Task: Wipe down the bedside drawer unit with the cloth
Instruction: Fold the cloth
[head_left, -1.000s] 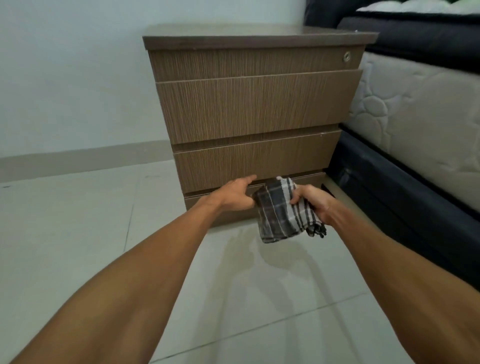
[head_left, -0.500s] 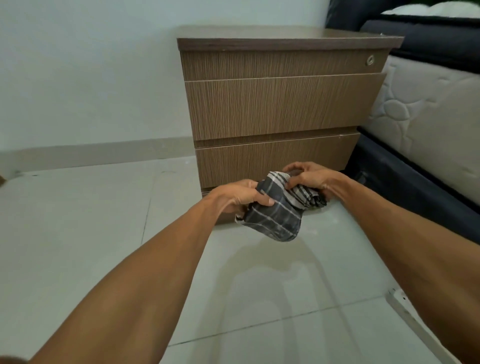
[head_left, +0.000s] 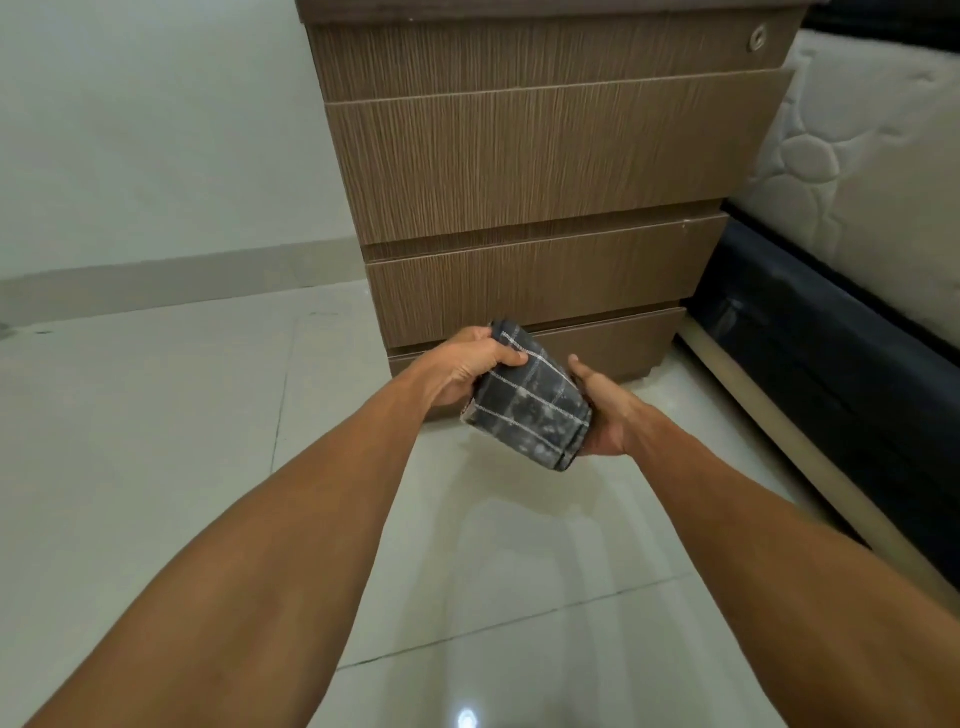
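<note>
A brown wood-grain bedside drawer unit (head_left: 535, 156) stands on the floor against the wall, with three drawer fronts and a round lock at its top right. In front of its lowest drawer I hold a dark checked cloth (head_left: 527, 408), folded into a compact pad with pale dust marks on it. My left hand (head_left: 470, 366) grips the cloth's upper left end, thumb on top. My right hand (head_left: 602, 410) cups its lower right side from underneath. Neither the cloth nor my hands touch the unit.
A bed stands close to the unit's right side, with a quilted white mattress (head_left: 862, 171) on a dark base (head_left: 831, 374) and a pale wooden strip along the floor. Glossy white floor tiles (head_left: 156, 441) spread to the left and front. A plain wall rises behind.
The loosely hanging cloth has been gathered and folded into a tight pad between both hands. My view has moved closer to the unit and lower, cutting off its top.
</note>
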